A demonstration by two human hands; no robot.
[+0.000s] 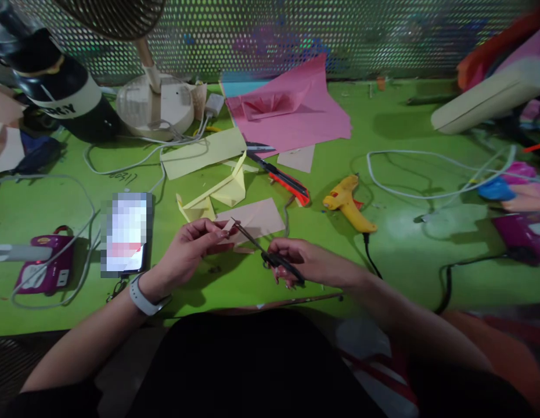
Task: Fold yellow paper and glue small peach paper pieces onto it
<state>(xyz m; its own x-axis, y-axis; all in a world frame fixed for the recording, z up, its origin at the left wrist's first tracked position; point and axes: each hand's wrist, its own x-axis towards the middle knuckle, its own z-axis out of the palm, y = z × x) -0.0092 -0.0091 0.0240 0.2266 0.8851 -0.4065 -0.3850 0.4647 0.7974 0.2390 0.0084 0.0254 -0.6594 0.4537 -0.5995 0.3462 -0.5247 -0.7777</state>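
Note:
My left hand (195,244) pinches a small strip of pale paper (230,225) between thumb and fingers. In my right hand (291,258) is a pair of scissors (252,239) with dark handles, its blades pointing up and left to the strip. Whether the blades touch the paper is too small to tell. Beneath both hands lies a flat pale pink paper piece (265,217). Just beyond it rests a folded yellow paper (229,188). A red and black utility knife (287,183) lies behind the scissors.
A yellow glue gun (351,203) with a black cord lies to the right. Pink sheets (291,116) and a yellow strip (204,152) lie farther back. A phone (126,232) stands left of my wrist. A fan base (154,107), a dark bottle (69,87) and white cables (117,171) occupy the back left.

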